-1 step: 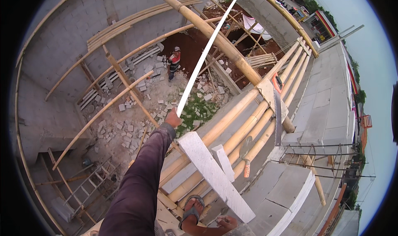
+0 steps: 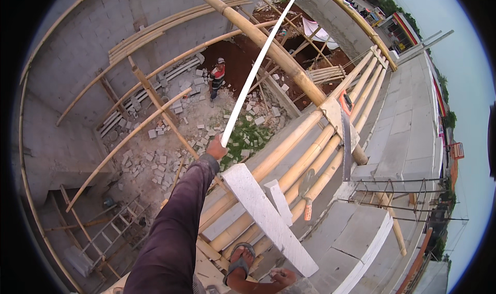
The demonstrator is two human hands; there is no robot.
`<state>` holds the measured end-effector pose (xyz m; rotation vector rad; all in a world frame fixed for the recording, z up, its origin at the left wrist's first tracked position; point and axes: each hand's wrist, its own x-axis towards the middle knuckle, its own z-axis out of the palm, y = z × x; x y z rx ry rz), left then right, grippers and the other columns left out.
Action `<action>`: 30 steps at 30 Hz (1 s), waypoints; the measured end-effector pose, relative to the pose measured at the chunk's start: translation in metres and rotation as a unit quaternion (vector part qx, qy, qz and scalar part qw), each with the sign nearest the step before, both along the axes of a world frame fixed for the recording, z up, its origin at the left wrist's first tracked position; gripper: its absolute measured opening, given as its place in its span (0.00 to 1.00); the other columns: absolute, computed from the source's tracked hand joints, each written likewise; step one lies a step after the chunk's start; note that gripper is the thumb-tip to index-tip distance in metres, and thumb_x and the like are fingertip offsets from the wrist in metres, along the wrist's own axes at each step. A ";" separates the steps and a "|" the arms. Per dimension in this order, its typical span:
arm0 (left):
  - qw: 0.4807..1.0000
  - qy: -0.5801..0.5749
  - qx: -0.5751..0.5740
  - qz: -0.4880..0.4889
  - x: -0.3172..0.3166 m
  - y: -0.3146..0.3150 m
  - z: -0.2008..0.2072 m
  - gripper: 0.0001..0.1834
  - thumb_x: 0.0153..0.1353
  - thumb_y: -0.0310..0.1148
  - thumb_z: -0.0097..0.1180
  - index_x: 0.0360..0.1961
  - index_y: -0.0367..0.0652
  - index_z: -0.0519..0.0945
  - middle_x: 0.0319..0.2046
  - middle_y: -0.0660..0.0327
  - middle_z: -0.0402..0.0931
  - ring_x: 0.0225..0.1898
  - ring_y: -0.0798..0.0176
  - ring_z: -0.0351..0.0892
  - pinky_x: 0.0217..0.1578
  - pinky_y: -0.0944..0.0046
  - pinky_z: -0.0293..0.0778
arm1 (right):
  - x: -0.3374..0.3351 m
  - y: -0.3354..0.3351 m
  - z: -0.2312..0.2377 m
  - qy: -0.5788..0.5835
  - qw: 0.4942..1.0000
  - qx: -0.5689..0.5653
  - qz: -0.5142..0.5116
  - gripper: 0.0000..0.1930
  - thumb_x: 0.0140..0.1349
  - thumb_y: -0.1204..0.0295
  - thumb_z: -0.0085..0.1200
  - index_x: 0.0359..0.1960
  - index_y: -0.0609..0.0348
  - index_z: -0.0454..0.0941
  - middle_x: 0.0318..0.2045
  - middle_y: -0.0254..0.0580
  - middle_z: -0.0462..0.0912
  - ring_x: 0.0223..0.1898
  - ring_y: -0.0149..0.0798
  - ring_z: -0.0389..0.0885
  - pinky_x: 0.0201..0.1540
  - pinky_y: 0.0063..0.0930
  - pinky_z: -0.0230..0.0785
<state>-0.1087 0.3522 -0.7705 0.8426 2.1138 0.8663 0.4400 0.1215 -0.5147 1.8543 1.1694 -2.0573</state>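
Just off centre toward nine o'clock, the left hand [image 2: 216, 148] is closed around the near end of a long white strip [image 2: 260, 59], which runs from it toward one o'clock. At six o'clock, by the lower edge, what looks like the right hand [image 2: 283, 277] is curled; I cannot tell whether it grips anything. From there, the strip's held end lies toward eleven o'clock. From the left hand, a pale block [image 2: 271, 221] sits at five o'clock, a handsaw [image 2: 346, 149] at three.
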 end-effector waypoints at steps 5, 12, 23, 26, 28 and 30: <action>0.996 -0.042 0.047 -0.064 0.017 -0.036 0.013 0.26 0.55 0.31 0.59 0.56 0.38 0.72 0.46 0.43 0.79 0.50 0.39 0.78 0.50 0.48 0.73 | -0.030 -0.005 0.036 -0.094 0.995 -0.021 0.023 0.21 0.62 0.65 0.60 0.50 0.69 0.78 0.37 0.44 0.85 0.36 0.35 0.84 0.42 0.28 0.76; 0.999 0.012 0.031 -0.017 0.006 -0.184 0.091 0.17 0.54 0.26 0.57 0.47 0.36 0.79 0.44 0.43 0.79 0.48 0.39 0.78 0.50 0.49 0.74 | -0.058 0.006 0.080 -0.152 0.971 0.057 0.175 0.18 0.58 0.63 0.61 0.45 0.64 0.82 0.33 0.45 0.86 0.35 0.35 0.84 0.40 0.30 0.75; 0.932 0.091 -0.205 0.284 0.005 -0.635 0.299 0.10 0.57 0.26 0.55 0.40 0.39 0.81 0.37 0.51 0.83 0.39 0.50 0.84 0.42 0.56 0.78 | -0.123 0.117 0.098 -0.078 0.962 0.173 0.195 0.11 0.63 0.66 0.57 0.37 0.63 0.81 0.27 0.35 0.80 0.26 0.28 0.77 0.27 0.23 0.71; 0.871 0.144 -0.287 0.371 0.034 -0.730 0.322 0.11 0.55 0.29 0.58 0.40 0.41 0.81 0.37 0.50 0.82 0.41 0.46 0.82 0.45 0.51 0.77 | -0.130 0.139 0.082 -0.114 0.943 0.177 0.258 0.08 0.62 0.69 0.56 0.37 0.60 0.81 0.28 0.34 0.80 0.26 0.27 0.76 0.24 0.22 0.71; 0.814 0.181 -0.392 0.388 0.064 -0.770 0.327 0.12 0.54 0.30 0.59 0.41 0.42 0.81 0.39 0.48 0.81 0.44 0.44 0.80 0.47 0.50 0.75 | -0.127 0.147 0.071 -0.136 0.927 0.173 0.302 0.08 0.61 0.70 0.56 0.37 0.60 0.81 0.27 0.34 0.79 0.25 0.27 0.76 0.22 0.22 0.71; 0.756 0.165 -0.455 0.440 0.091 -0.788 0.325 0.18 0.51 0.28 0.58 0.47 0.43 0.78 0.47 0.45 0.76 0.48 0.41 0.76 0.51 0.46 0.72 | -0.122 0.149 0.062 -0.171 0.908 0.191 0.332 0.07 0.59 0.70 0.56 0.35 0.59 0.81 0.24 0.34 0.79 0.23 0.27 0.75 0.19 0.23 0.69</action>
